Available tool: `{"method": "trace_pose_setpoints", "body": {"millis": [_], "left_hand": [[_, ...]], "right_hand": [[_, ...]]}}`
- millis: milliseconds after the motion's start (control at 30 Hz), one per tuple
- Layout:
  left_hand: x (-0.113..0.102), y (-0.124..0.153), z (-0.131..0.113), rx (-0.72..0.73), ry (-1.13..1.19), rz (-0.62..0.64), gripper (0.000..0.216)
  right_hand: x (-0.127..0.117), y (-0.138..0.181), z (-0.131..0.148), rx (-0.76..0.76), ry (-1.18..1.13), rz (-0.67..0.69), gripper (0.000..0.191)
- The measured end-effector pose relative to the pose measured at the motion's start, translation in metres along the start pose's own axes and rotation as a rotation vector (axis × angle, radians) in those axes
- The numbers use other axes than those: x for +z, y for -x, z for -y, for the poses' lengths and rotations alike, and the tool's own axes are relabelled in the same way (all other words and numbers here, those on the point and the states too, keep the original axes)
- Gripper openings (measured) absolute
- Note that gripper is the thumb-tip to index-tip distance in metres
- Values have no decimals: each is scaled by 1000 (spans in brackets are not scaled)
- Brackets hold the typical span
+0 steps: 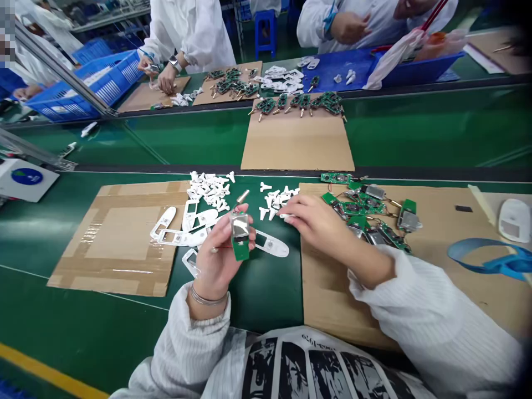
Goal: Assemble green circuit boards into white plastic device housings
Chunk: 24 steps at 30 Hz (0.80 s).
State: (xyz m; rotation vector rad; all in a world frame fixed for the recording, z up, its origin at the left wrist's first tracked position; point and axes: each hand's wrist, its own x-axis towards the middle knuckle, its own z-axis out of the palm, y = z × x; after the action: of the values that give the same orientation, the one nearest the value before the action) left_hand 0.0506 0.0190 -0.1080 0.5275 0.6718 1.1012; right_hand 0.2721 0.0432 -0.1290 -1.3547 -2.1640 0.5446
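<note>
A green circuit board with a silver metal cover is gripped firmly in a worker's left hand, held up tilted above a green conveyor belt, fingers and thumb closed around its edges. A metal bracelet circles that wrist. Just beside it, the fingertips of the right hand reach the edge of a cluster of small white plastic pegs; whether they are pinching one cannot be told. Long white plastic casings lie on the belt under and around the left hand, with more pegs heaped beyond. A pile of circuit boards sits on a cardboard sheet beneath the right wrist, and a second cardboard sheet lies to the left. Across the belt, a co-worker's hands work beside a blue plastic crate, with further boards laid out on cardboard.
</note>
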Motion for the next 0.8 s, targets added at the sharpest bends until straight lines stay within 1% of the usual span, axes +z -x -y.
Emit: {"method": "trace_pose_setpoints", "body": {"millis": [100, 167, 200, 267, 367, 433, 500, 567, 600, 633, 700, 800], "left_hand": [[4, 3, 12, -32, -117, 122, 36], [7, 4, 19, -63, -179, 202, 35], [7, 5, 23, -78, -205, 236, 34], [8, 5, 28, -98, -259, 288, 33], [11, 4, 31, -83, -415, 335, 34], [15, 3, 29, -11, -631, 358, 35], [22, 3, 25, 140, -934, 384, 37], [28, 2, 23, 338, -1219, 409, 39], [31, 2, 22, 434, -1323, 423, 40], [34, 2, 22, 516, -1400, 437, 41], [38, 1, 22, 626, -1506, 460, 41], [40, -1, 23, 704, -1595, 471, 41]], "right_hand": [[-10, 15, 4, 199, -635, -158, 11], [-13, 25, 7, 296, -984, -194, 13], [-14, 29, 8, 319, -1102, -195, 14], [-15, 36, 9, 331, -1217, -190, 13], [-18, 45, 8, 295, -1217, -172, 14], [-22, 50, 7, 276, -1186, -163, 16], [-27, 54, 6, 290, -1119, -167, 18], [-31, 59, 5, 323, -1000, -183, 14], [-32, 61, 4, 335, -942, -188, 12], [-33, 63, 2, 338, -903, -191, 11], [-33, 65, -1, 330, -896, -191, 11], [-31, 69, -7, 334, -945, -167, 15]]}}
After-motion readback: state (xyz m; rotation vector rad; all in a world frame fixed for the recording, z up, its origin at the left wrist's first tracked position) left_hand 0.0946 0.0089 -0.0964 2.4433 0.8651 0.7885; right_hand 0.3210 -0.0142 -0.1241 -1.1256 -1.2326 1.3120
